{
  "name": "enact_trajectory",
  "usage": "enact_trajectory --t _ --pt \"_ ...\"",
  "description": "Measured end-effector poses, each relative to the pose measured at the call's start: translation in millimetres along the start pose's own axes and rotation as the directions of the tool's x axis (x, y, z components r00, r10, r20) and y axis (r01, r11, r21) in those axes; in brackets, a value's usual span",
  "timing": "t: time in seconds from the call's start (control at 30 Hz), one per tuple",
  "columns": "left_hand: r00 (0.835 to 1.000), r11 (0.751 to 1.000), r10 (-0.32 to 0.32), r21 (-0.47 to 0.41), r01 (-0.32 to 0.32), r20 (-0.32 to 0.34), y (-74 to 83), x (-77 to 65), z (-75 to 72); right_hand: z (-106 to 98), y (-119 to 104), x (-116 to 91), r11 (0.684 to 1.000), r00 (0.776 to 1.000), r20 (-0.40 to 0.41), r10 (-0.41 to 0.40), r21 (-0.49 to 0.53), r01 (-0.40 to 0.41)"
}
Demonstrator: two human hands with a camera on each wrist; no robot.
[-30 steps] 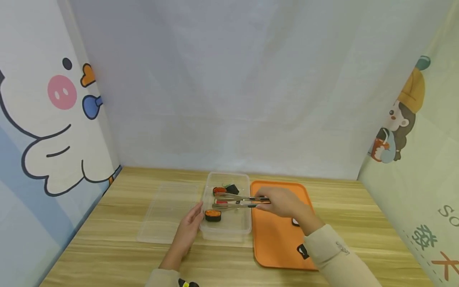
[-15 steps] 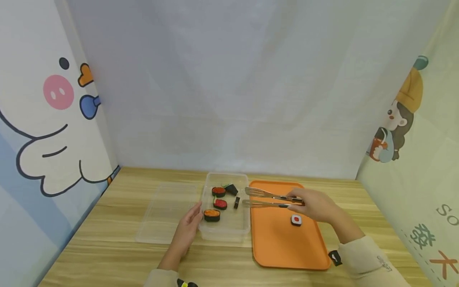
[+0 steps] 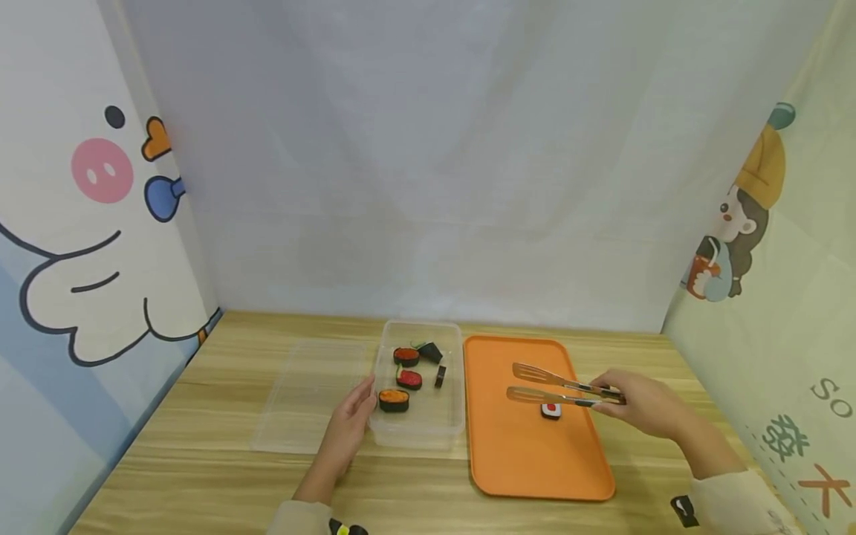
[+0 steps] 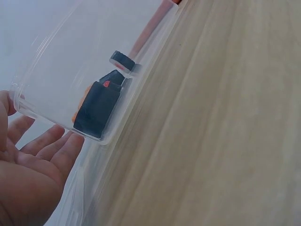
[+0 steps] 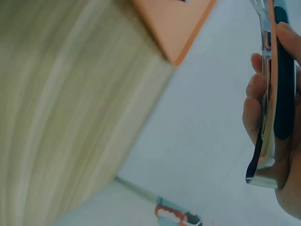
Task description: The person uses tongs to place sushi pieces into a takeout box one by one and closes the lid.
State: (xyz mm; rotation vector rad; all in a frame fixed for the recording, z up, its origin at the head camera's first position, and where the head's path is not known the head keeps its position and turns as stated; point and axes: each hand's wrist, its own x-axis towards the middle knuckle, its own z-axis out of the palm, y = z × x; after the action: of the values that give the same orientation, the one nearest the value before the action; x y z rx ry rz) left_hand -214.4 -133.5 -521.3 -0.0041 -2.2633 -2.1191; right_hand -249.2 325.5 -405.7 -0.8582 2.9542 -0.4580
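The right hand (image 3: pixel 635 401) grips tongs (image 3: pixel 539 377) over the orange tray (image 3: pixel 528 464) bearing a sushi roll (image 3: pixel 551 412); the left hand (image 3: pixel 349 417), fingers relaxed, touches the clear box (image 3: pixel 428 429). Probably light and firm, the roll suits a side pinch.

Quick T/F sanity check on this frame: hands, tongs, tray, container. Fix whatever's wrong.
1. The right hand holds the tongs. True.
2. The red-centred roll lies on the orange tray. True.
3. The tongs pinch that roll. False: their tips are apart, with nothing between them.
4. The left hand touches the clear container. True.
5. In the head view, the container is right of the tray. False: it is left of it.
6. The container holds only red-topped pieces. False: an orange-topped piece is in it too.
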Motion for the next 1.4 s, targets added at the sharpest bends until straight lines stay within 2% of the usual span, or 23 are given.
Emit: enact_trajectory --t 0.13,0.37,0.6,0.8,0.9,1.07,1.2,1.4 --pt "1.000 1.000 0.004 -0.009 -0.004 0.003 1.9 -1.0 0.6 3.6 11.4 -10.0 1.000 1.000 0.014 0.028 0.011 -0.028" --pt "1.000 1.000 0.007 -0.027 -0.007 0.004 1.4 -0.3 0.6 9.4 29.0 -22.8 0.999 0.999 0.022 0.024 0.032 -0.025" --pt "1.000 1.000 0.009 -0.004 -0.009 -0.006 -0.3 0.4 0.6 18.9 44.4 -30.6 0.995 0.994 0.080 0.074 0.059 -0.079" --pt "1.000 1.000 0.004 0.012 -0.004 -0.002 -0.1 0.3 0.8 24.8 48.2 -33.5 0.994 0.994 0.060 0.087 0.056 -0.091" --pt "1.000 1.000 -0.004 0.009 0.004 -0.001 -2.8 2.3 0.7 26.3 46.0 -31.9 0.995 0.996 0.039 0.075 0.057 -0.077" --pt "1.000 1.000 -0.008 0.003 0.008 0.003 -3.3 3.2 0.3 24.6 34.6 -20.4 0.996 1.000 0.001 0.008 0.092 -0.008" --pt "1.000 1.000 -0.008 -0.002 0.008 0.002 -2.3 1.8 0.7 20.0 16.1 -6.9 0.994 0.999 -0.027 -0.036 0.106 0.039" --pt "1.000 1.000 -0.001 -0.008 0.001 0.004 0.0 0.4 0.5 17.8 -15.0 15.6 0.993 0.998 -0.041 -0.040 0.111 0.044"
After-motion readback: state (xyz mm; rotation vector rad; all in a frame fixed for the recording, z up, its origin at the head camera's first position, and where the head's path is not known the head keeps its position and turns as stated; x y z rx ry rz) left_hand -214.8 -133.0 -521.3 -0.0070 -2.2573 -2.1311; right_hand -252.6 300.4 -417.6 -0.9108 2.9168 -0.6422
